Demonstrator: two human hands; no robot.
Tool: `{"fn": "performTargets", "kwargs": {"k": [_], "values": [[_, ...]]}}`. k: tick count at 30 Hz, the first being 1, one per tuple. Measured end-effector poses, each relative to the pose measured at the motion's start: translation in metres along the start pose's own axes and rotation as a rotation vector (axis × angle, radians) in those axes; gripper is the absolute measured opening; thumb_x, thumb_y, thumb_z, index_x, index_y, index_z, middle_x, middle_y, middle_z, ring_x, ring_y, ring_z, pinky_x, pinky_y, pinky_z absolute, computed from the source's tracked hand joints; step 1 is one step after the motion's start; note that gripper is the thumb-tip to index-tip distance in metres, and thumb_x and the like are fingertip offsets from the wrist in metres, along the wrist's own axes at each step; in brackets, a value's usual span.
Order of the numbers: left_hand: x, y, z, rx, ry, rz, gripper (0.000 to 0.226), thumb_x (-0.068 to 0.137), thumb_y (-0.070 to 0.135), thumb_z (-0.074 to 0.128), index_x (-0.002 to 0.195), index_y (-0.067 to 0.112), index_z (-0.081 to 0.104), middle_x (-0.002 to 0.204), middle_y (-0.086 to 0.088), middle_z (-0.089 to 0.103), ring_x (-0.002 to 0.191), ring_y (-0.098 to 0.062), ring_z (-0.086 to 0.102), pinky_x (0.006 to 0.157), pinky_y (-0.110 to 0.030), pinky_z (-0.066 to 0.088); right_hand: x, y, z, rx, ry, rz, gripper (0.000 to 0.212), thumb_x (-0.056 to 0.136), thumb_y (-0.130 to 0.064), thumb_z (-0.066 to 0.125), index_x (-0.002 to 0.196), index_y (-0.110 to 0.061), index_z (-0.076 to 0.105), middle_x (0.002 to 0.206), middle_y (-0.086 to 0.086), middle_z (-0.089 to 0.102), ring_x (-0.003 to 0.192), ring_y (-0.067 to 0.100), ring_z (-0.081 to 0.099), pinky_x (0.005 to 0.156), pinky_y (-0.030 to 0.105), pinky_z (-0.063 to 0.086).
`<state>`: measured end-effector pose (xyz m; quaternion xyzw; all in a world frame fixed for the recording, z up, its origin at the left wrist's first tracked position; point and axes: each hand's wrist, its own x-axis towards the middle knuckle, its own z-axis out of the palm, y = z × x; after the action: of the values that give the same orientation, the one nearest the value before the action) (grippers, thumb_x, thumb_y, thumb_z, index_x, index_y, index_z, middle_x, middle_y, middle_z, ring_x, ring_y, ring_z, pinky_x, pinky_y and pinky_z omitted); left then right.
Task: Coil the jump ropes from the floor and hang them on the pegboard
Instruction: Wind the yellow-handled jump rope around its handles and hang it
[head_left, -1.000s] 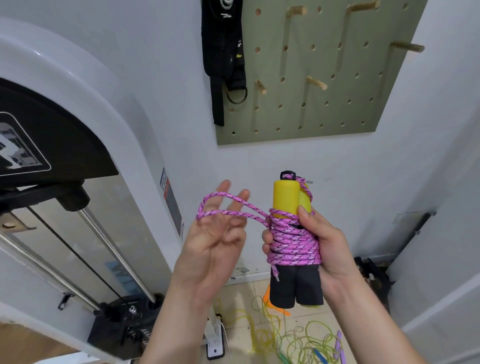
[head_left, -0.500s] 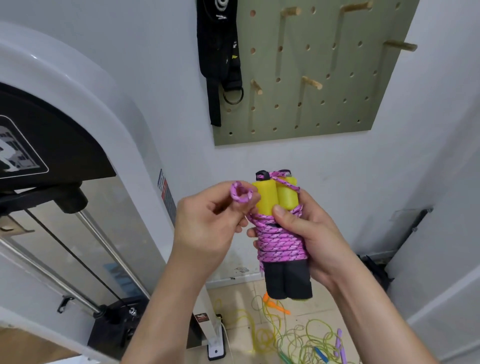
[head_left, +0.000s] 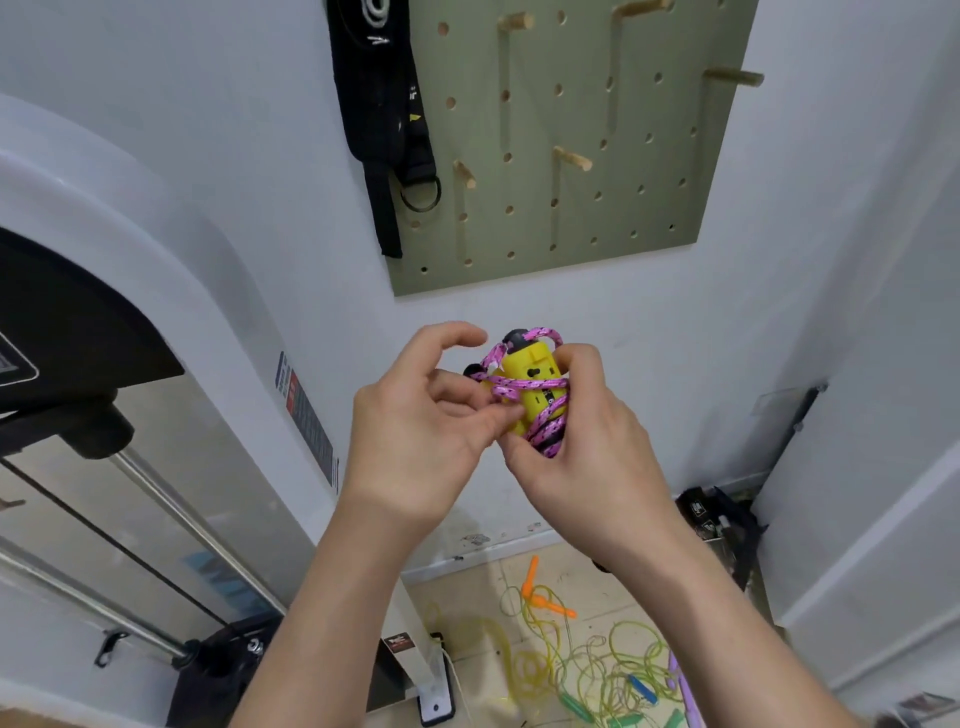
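Since half a second ago, you are tipping the coiled pink jump rope (head_left: 546, 430) top-end toward the camera, so the black lower grips that were showing below your fist are now hidden behind your hands. A second ago your left hand was spread with a loop across its fingers; it is now closing in on the bundle.

Head view:
- Your right hand (head_left: 589, 460) is gripping the bundle from the right and below, with its fingers curling around the pink windings and its thumb pressing on the near side.
- Your left hand (head_left: 415, 428) is working at the bundle's left side. Its lower fingers are pinching a strand of the pink cord against the yellow handles (head_left: 537, 376), while its index finger is arching up clear of the rope.
- One strand is crossing the face of the yellow handles and another is looping over their black end cap. How the free end is routed under your fingers, I cannot tell.
- You are holding the bundle in mid-air, below the green pegboard (head_left: 644, 171) on the wall and well apart from it.
- Wooden pegs (head_left: 572, 158) are sticking out of the board, and a black strap (head_left: 382, 104) with a metal ring (head_left: 421, 193) is hanging along its left edge.
- On the floor between your forearms, a yellow-green rope tangle (head_left: 597, 667) is lying with orange handles (head_left: 536, 590) at its far side.
- A cable machine (head_left: 135, 218) is standing at the left.
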<state>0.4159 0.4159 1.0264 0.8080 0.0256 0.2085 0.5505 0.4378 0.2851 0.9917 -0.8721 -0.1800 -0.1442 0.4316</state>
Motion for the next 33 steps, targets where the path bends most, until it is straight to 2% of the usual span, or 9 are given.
{"fn": "performTargets", "kwargs": {"k": [4,8,12,15,17,20,27,29,33], "values": [[0.003,0.001,-0.003,0.034,-0.042,-0.030,0.032,0.070,-0.001,0.078,0.086,0.026,0.070,0.063,0.004,0.070,0.058,-0.011,0.066,0.066,-0.026,0.056,-0.001,-0.001,-0.002,0.019,-0.041,0.003,0.038,0.082,-0.039,0.062,0.105,-0.034,0.032,0.087,-0.011,0.059,0.075,0.013,0.057,0.062,0.034,0.047],[0.002,-0.003,-0.002,0.217,0.050,0.054,0.031,0.069,0.001,0.073,0.076,0.026,0.057,0.065,0.006,0.064,0.057,-0.006,0.056,0.055,-0.019,0.047,0.000,0.000,-0.003,0.041,-0.088,-0.020,0.036,0.083,-0.046,0.061,0.104,-0.036,0.034,0.085,-0.014,0.060,0.074,0.006,0.057,0.061,0.026,0.046],[0.008,-0.004,-0.012,0.332,0.018,0.092,0.030,0.063,0.016,0.085,0.069,0.028,0.058,0.076,0.011,0.050,0.067,0.002,0.044,0.059,-0.009,0.034,0.004,0.006,-0.006,0.170,-0.196,-0.046,0.039,0.083,-0.044,0.064,0.111,-0.035,0.038,0.091,-0.012,0.069,0.083,0.006,0.065,0.070,0.037,0.053],[0.012,0.000,-0.021,0.181,-0.084,0.052,0.028,0.060,0.013,0.088,0.069,0.022,0.063,0.068,0.002,0.054,0.062,-0.015,0.044,0.058,-0.029,0.042,0.006,0.005,-0.013,0.296,-0.290,-0.039,0.039,0.085,-0.038,0.070,0.112,-0.032,0.043,0.091,-0.014,0.071,0.083,0.002,0.067,0.071,0.028,0.055],[0.012,0.004,-0.023,0.137,-0.105,0.066,0.028,0.060,0.011,0.088,0.070,0.022,0.064,0.062,0.007,0.055,0.066,-0.030,0.042,0.055,-0.031,0.041,0.009,0.006,-0.017,0.362,-0.326,-0.029,0.037,0.085,-0.037,0.070,0.113,-0.029,0.045,0.093,-0.016,0.071,0.085,0.001,0.067,0.075,0.026,0.054],[0.014,0.007,-0.026,0.152,-0.134,0.100,0.028,0.060,0.010,0.087,0.071,0.024,0.065,0.071,0.013,0.064,0.068,-0.035,0.044,0.056,-0.035,0.044,0.013,0.008,-0.020,0.380,-0.375,-0.028,0.031,0.088,-0.042,0.064,0.111,-0.030,0.048,0.096,-0.009,0.070,0.089,0.010,0.066,0.082,0.043,0.054],[0.017,0.008,-0.031,-0.063,-0.179,0.019,0.027,0.064,-0.008,0.080,0.066,0.017,0.070,0.053,0.010,0.053,0.055,-0.017,0.038,0.054,-0.026,0.038,0.014,0.007,-0.015,0.614,-0.410,0.003,0.035,0.082,-0.050,0.058,0.108,-0.027,0.057,0.093,-0.003,0.069,0.089,0.014,0.063,0.085,0.042,0.049],[0.018,0.005,-0.031,-0.120,-0.166,0.006,0.028,0.062,-0.012,0.077,0.066,0.015,0.071,0.056,0.003,0.056,0.058,-0.020,0.043,0.058,-0.031,0.041,0.015,0.005,-0.012,0.625,-0.387,0.006,0.032,0.084,-0.048,0.058,0.108,-0.027,0.058,0.091,-0.003,0.070,0.087,0.015,0.066,0.081,0.041,0.051],[0.015,0.004,-0.019,-0.112,-0.050,0.000,0.029,0.061,-0.011,0.064,0.063,0.018,0.069,0.052,0.000,0.053,0.053,-0.018,0.046,0.053,-0.032,0.044,0.013,-0.002,-0.003,0.579,-0.296,0.007,0.029,0.081,-0.048,0.064,0.104,-0.030,0.057,0.088,0.001,0.072,0.081,0.026,0.069,0.076,0.054,0.055]]}}
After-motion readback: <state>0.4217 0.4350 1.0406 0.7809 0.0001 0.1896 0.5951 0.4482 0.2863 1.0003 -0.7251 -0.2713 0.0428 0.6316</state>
